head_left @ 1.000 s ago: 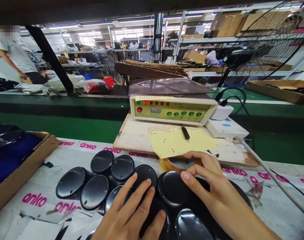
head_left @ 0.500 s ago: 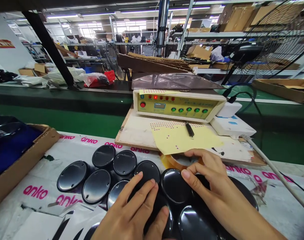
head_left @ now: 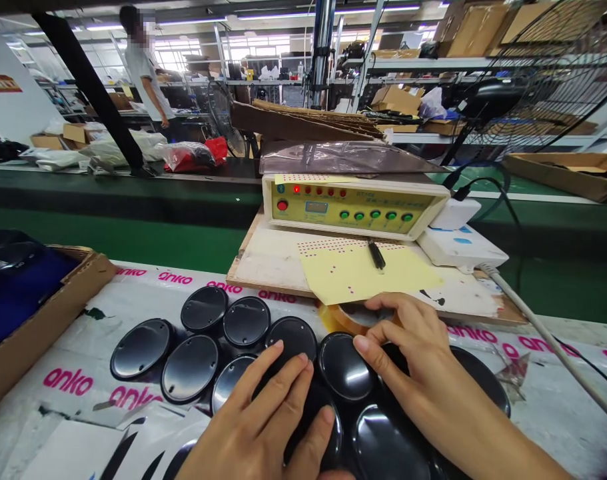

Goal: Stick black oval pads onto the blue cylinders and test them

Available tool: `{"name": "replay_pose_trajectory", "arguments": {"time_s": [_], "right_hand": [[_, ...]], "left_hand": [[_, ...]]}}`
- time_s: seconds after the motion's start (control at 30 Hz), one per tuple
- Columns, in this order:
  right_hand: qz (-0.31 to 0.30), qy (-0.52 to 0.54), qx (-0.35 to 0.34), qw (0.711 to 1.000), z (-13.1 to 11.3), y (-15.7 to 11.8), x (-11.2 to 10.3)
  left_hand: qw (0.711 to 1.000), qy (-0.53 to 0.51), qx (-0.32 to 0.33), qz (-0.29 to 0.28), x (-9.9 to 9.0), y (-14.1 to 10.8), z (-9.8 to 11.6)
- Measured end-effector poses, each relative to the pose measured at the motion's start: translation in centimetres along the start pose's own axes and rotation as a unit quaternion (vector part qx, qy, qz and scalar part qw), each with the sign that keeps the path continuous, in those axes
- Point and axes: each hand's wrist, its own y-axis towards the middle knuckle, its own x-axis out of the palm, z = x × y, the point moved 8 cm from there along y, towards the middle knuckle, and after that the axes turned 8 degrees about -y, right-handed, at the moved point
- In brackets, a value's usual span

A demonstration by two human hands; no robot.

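Several round black discs with glossy tops stand close together on the table, one [head_left: 190, 368] among those at the left. My left hand [head_left: 263, 417] rests over the group with its fingers apart, its fingertips on a black disc [head_left: 294, 337] near the middle. My right hand [head_left: 418, 360] is bent over the discs to the right, its thumb touching the edge of another disc [head_left: 347, 367]. Its other fingers curl beside a roll of amber tape [head_left: 350, 319]; what lies under them is hidden.
Behind the discs, a control box [head_left: 353, 207] sits on a board with a yellow sheet [head_left: 363, 273] and a black pen-like tool [head_left: 376, 255]. A carton [head_left: 48, 327] is at left, a grey cable [head_left: 553, 340] at right. A person [head_left: 146, 73] stands far behind.
A person has come into view in the left background. My right thumb has shifted slightly left over the disc. My left hand looks nearly unchanged.
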Motion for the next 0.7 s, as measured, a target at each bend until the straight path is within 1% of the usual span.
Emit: {"name": "replay_pose_trajectory", "arguments": {"time_s": [0.1,0.3,0.43,0.57,0.7], "right_hand": [[0.005,-0.005,-0.004,1.0,-0.12,-0.09,-0.04],[0.022,-0.015,-0.019,0.999,-0.28,-0.17,-0.26],[0.022,-0.023,-0.021,0.999,-0.31,-0.12,-0.26],[0.025,-0.031,-0.027,0.999,-0.49,-0.1,-0.25],[0.027,-0.038,-0.03,0.998,-0.54,-0.08,-0.32]], "left_hand": [[1.0,0.002,0.004,-0.013,0.11,0.02,0.12],[1.0,0.002,0.01,-0.021,0.14,-0.06,0.14],[1.0,-0.001,-0.003,0.0,-0.13,-0.08,0.12],[1.0,-0.001,-0.003,-0.004,0.07,-0.07,0.13],[1.0,-0.003,-0.003,0.006,-0.11,-0.16,0.05]]}}
